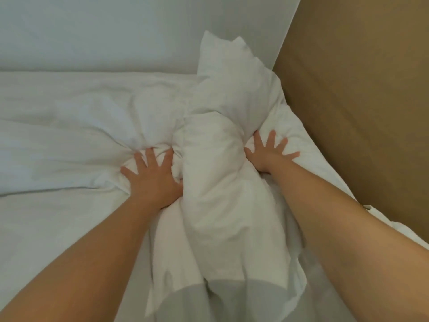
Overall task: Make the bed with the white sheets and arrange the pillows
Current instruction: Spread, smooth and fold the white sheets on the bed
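Note:
A white pillow (216, 163) lies bunched into a tall ridge on the bed, running from near me toward the head end. My left hand (154, 177) presses flat into the bedding on its left side, fingers spread. On the ridge's right side my right hand (270, 152) pushes down with fingers splayed. A second white pillow (229, 73) stands behind, leaning against the white headboard (104, 31). A white sheet (58, 135) covers the mattress to the left, creased around my left hand.
A brown wall panel (359, 101) runs along the bed's right edge, close to my right arm. A fold of white bedding (399, 231) hangs at that edge. The sheet stretches wide to the left.

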